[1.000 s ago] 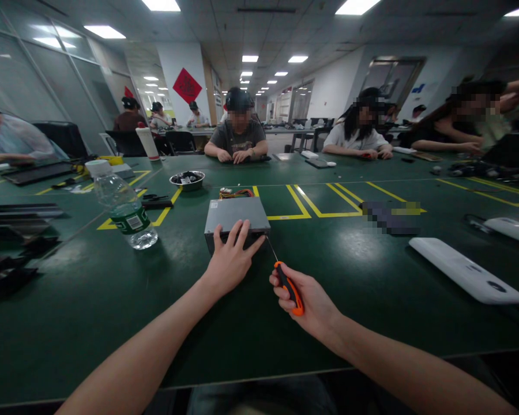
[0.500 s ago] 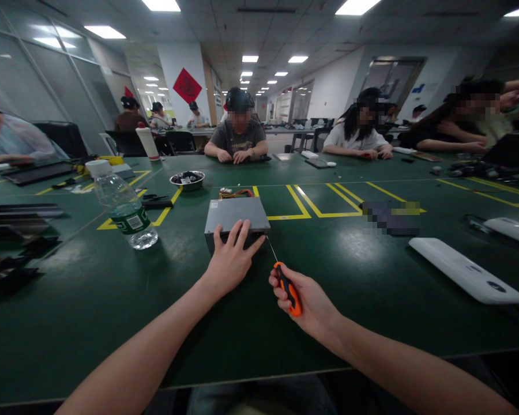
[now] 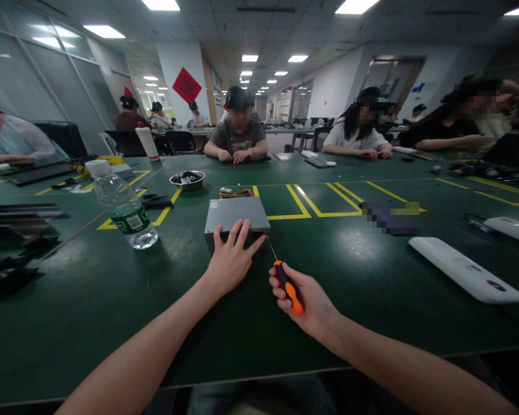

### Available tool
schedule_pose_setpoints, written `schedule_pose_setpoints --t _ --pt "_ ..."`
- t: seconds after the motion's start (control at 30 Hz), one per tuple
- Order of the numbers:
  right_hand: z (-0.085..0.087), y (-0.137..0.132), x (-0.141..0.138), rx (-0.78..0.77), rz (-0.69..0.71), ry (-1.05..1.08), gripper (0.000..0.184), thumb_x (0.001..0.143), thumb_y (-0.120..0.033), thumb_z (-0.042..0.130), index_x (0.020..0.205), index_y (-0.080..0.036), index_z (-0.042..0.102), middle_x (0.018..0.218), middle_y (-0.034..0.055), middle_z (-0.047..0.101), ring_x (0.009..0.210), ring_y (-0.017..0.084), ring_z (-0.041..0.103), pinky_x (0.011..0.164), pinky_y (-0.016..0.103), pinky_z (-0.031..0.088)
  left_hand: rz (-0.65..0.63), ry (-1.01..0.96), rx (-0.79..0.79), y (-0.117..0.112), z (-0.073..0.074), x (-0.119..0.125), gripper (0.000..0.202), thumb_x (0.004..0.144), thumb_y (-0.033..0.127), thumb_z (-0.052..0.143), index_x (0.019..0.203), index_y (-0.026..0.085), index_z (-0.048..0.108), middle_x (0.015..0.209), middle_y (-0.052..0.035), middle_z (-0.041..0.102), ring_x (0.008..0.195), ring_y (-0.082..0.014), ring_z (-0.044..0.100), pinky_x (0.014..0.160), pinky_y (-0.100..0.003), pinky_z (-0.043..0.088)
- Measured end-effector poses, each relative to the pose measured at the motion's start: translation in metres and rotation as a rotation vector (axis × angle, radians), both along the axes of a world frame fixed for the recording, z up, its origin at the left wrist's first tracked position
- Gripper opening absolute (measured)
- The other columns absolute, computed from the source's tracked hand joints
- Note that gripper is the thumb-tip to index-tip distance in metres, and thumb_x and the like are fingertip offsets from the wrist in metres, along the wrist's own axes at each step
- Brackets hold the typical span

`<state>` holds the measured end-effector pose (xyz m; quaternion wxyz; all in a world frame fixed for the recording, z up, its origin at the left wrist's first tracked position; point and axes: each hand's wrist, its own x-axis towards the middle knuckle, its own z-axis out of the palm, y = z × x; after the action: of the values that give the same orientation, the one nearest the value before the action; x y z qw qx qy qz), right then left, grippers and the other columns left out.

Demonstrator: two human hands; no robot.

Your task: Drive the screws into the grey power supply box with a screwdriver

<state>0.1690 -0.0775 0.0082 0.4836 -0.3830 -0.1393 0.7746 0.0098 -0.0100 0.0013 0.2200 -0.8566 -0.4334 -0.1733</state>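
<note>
Power supply unit [image 3: 234, 210]: boxy grey metal, lies under the spread fingers of the left hand [image 3: 230, 259]. Screwdriver [image 3: 293, 295] (rounded orange-and-black handle, slim shaft): held in the right hand's [image 3: 310, 297] curled fingers.

bottle [image 3: 132, 221] left of power supply [image 3: 234, 211]

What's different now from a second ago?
The orange-and-black screwdriver has turned about its length in the right hand, showing its orange differently; which way, I cannot tell. Nothing was taken up or let go. The left hand still rests on the metal box; the bottle is unmoved.
</note>
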Motion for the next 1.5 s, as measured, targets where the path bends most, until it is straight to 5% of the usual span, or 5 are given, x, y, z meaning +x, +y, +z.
schedule_pose_setpoints --t 0.63,0.9,1.5 --pt "-0.011 -0.004 -0.005 0.161 0.133 -0.097 0.024 0.082 -0.034 0.043 0.076 -0.014 0.055 0.056 -0.0014 0.048 0.041 0.006 0.038 0.038 0.017 0.024 -0.046 -0.050 -0.029 0.001 0.001 -0.004 0.054 0.077 0.017 0.050 0.128 0.034 0.041 0.143 -0.0109 0.027 0.131 -0.0315 0.022 0.099 -0.060 0.012" --pt "-0.014 0.004 -0.012 0.103 0.175 -0.121 0.024 0.081 -0.035 0.045 0.075 -0.014 0.054 0.055 -0.0015 0.049 0.042 0.006 0.040 0.038 0.017 0.024 -0.088 -0.403 -0.066 0.015 -0.003 -0.017 0.045 0.081 0.010 0.035 0.126 0.016 0.038 0.131 -0.0095 0.047 0.122 -0.0175 0.040 0.101 -0.039 0.025" --pt "-0.016 0.011 -0.016 0.068 0.165 -0.081 0.024 0.082 -0.033 0.043 0.075 -0.012 0.054 0.056 -0.0009 0.049 0.042 0.005 0.040 0.037 0.016 0.025 -0.068 -0.321 -0.059 0.016 -0.004 -0.017 0.044 0.082 0.017 0.040 0.125 0.017 0.041 0.134 -0.0084 0.043 0.125 -0.0212 0.035 0.102 -0.040 0.021"
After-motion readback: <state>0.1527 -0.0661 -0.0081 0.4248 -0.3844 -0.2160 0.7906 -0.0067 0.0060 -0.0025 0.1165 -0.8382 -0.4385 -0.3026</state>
